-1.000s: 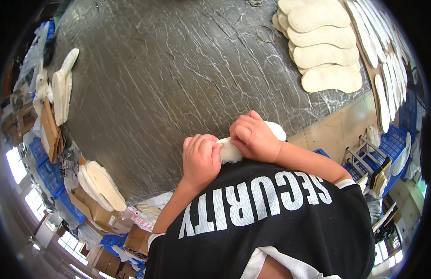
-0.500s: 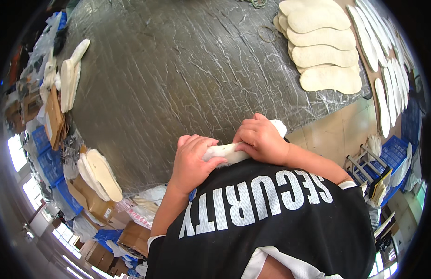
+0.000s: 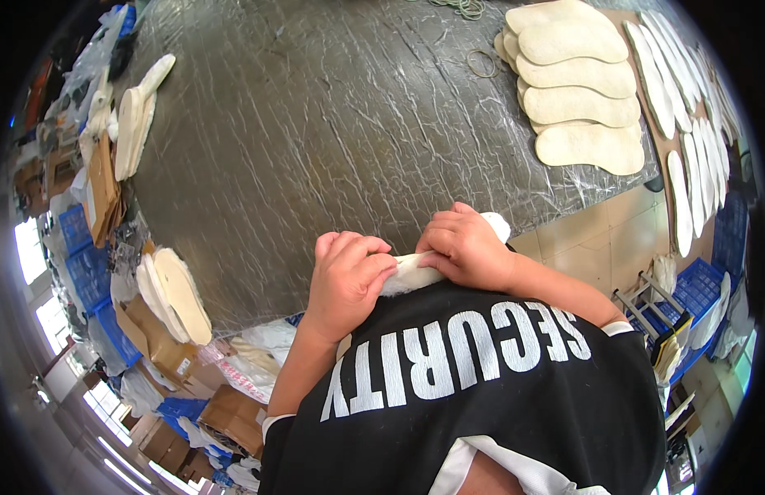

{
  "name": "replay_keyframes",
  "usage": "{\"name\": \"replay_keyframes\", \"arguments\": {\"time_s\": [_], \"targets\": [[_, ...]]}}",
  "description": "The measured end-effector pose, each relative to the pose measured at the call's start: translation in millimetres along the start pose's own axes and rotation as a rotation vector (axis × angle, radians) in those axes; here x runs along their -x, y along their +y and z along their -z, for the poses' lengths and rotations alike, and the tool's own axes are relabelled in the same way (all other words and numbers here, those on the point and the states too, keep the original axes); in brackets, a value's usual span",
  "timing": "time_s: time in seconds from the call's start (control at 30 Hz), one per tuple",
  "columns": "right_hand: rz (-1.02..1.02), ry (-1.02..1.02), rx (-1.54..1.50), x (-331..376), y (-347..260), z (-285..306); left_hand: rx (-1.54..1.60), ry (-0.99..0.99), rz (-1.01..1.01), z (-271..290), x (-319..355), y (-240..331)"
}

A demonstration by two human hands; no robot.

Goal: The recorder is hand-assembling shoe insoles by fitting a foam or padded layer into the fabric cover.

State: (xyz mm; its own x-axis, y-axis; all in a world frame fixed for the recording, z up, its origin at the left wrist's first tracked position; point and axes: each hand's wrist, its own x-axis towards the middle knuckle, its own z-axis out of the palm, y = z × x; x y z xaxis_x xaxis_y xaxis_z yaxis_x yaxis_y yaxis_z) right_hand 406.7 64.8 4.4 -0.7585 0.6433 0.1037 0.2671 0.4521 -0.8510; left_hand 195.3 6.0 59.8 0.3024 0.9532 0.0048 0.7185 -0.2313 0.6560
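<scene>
1. Crinkled clear film covers the dark worktable (image 3: 275, 165), which fills the view from about ten o'clock round to two; pale floor tiles (image 3: 589, 239) show beyond its edge at three o'clock.
2. Your work is close to the middle of the view: a white, fleecy insole (image 3: 411, 278), held at the table's near edge, just above your black shirt (image 3: 481, 396), which takes up six o'clock.
3. Your left hand (image 3: 345, 279) has its thumb and fingers together on the insole's left part, covering that end.
4. Your right hand (image 3: 465, 250) is clamped on the same insole farther right, fingers curled over it — a rounded white tip sticks out past your knuckles, toward two o'clock. Between your two hands a short stretch of the insole lies bare to view.
5. Toward two o'clock you have overlapping piles of cream insoles (image 3: 580, 105) on the film. Just beside them, at one o'clock, lies a thin rubber band (image 3: 483, 63), with a greenish tangle of bands (image 3: 465, 8) nearer twelve.
6. Farther out past two o'clock, slim white insoles (image 3: 684, 186) stand in rows on a brown board.
7. More insoles sit at the table's left side: one group (image 3: 129, 128) at ten o'clock, another (image 3: 180, 297) between eight and nine.
8. Off the table, you have a blue crate (image 3: 698, 282) at three o'clock and a cardboard box (image 3: 234, 417) between seven and eight.
</scene>
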Motion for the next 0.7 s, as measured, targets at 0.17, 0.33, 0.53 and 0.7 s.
{"name": "replay_keyframes", "arguments": {"time_s": [0.17, 0.33, 0.53, 0.7], "targets": [[-0.027, -0.034, -0.021, 1, -1, -1, 0.011, 0.017, -0.031, -5, 6, 1], [-0.018, -0.053, -0.044, 2, -1, -4, 0.065, 0.05, 0.041, -19, 14, 3], [0.01, -0.106, -0.029, -2, -2, -4, 0.046, 0.192, 0.142, -34, 25, 5], [0.059, -0.108, -0.021, -13, -11, -1, 0.065, 0.179, 0.135, -26, 24, 5]]}}
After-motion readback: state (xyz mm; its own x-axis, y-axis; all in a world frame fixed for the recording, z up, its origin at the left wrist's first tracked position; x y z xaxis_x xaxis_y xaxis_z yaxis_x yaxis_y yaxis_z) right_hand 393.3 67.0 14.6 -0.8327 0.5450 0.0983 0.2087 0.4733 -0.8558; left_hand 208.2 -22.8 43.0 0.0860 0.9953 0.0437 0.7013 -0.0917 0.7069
